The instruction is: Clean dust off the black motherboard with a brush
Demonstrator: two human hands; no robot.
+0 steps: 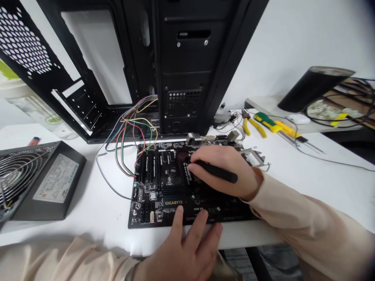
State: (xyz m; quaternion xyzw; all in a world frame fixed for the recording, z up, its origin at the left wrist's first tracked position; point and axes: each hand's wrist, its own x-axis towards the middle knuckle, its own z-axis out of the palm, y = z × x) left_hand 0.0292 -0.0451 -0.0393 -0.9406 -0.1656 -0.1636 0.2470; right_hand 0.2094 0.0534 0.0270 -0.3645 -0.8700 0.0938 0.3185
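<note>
A black motherboard [172, 179] marked GIGABYTE lies flat on the white table, with thin coloured wires [117, 156] plugged in along its left edge. Above the middle of the board, my right hand [225, 168] is closed around a black-handled brush [218, 171]. The brush's dark reddish head is blurred and lies close to the board's surface beside the slots. My left hand [190, 242] rests at the near edge of the board, fingers stretched and apart, the fingertips touching it near the GIGABYTE heatsink. Nothing is held in that hand.
An open black computer case [187, 74] stands behind the board. To the left sits a power supply [55, 183] with a fan grille. Yellow-handled pliers [254, 125] and screwdrivers [275, 125] lie at the back right, near a black cylinder [316, 88] and loose cables [348, 93].
</note>
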